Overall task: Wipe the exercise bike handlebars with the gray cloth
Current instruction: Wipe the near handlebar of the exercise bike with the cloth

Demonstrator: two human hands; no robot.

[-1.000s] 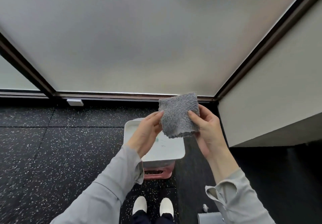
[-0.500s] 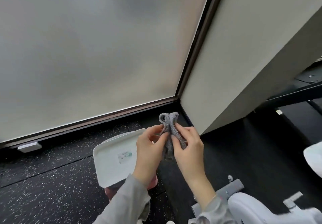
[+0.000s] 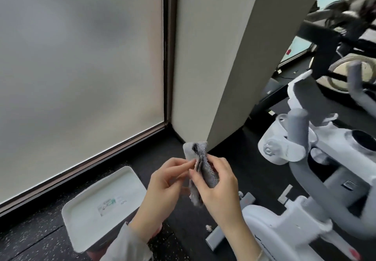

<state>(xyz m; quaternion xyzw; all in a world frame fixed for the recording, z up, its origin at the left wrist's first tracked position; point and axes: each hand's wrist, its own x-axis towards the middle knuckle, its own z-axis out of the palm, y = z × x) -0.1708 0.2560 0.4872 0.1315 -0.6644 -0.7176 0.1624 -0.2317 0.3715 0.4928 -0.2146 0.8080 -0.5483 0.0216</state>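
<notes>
Lid [image 3: 97, 203], white, flat on a bin at lower left. Left hand [image 3: 162, 187]: grip pinching cloth edge. Cloth [image 3: 200, 171], gray, fuzzy, folded into a narrow upright bundle, held between both hands. Right hand [image 3: 217, 185]: grip clasping cloth. Bike [image 3: 305, 216], white; handlebars [image 3: 298, 126] gray, well apart from cloth.

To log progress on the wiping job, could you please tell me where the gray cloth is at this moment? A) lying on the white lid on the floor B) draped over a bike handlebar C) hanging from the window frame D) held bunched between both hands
D: the gray cloth is folded up and pinched between the left hand and the right hand, in the air left of the exercise bike, touching no handlebar.
</notes>
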